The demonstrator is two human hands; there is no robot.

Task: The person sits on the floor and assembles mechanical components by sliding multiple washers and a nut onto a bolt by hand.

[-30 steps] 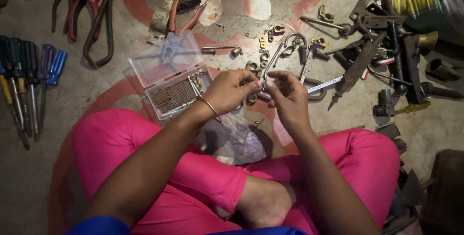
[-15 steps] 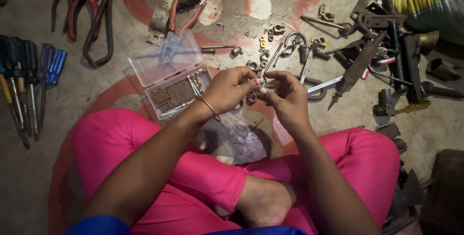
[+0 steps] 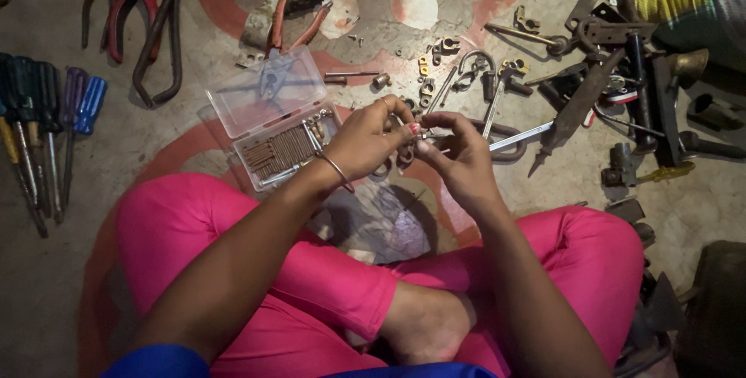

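While I sit cross-legged on the floor [image 3: 155, 125], a small metal part [image 3: 423, 135] sits pinched between the fingertips of both my hands, held above my knees and just in front of my lap; it is too small to tell its exact kind. My left hand [image 3: 371, 143] reaches in from the left with the wrist bent, a thin bangle [image 3: 336, 168] around it, fingers curled and closed on the part. My right hand [image 3: 458, 159] meets it from the right, thumb and forefinger nipping the same piece. Just left of my hands lies an open clear plastic box [image 3: 272, 125], its lid flipped back, its tray filled with rows of thin brown pins. Screwdrivers [image 3: 47, 125] lie far left, pliers [image 3: 128, 5] above.
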